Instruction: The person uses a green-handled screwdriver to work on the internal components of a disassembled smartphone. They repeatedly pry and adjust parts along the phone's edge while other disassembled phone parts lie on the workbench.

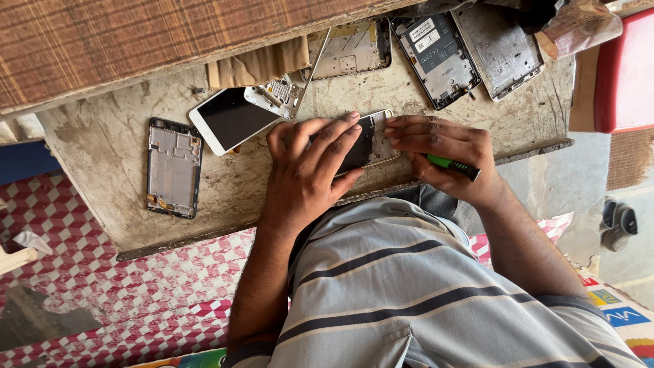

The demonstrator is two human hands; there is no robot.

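Grey, scuffed and stained, the surface (102,157) fills the upper middle of the head view, with a person in a striped shirt (409,293) leaning over its near edge. Toward its left edge lies a bare phone frame (174,167); beside that, nearer the far edge, a white phone (228,119) with a dark screen, overlapped by a small metal part (278,95). Along the far edge and right corner sit three more opened phone shells (436,58).

At the near edge, in the middle, the phone (370,142) being worked on lies flat. The left hand (310,167) rests on it, fingers spread and pressing it down. The right hand (446,153) touches its right end with its fingertips, its grip closed around a green-handled tool (451,165).

Judging by its look, the phone is already partly opened; how much remains, the hands hide.
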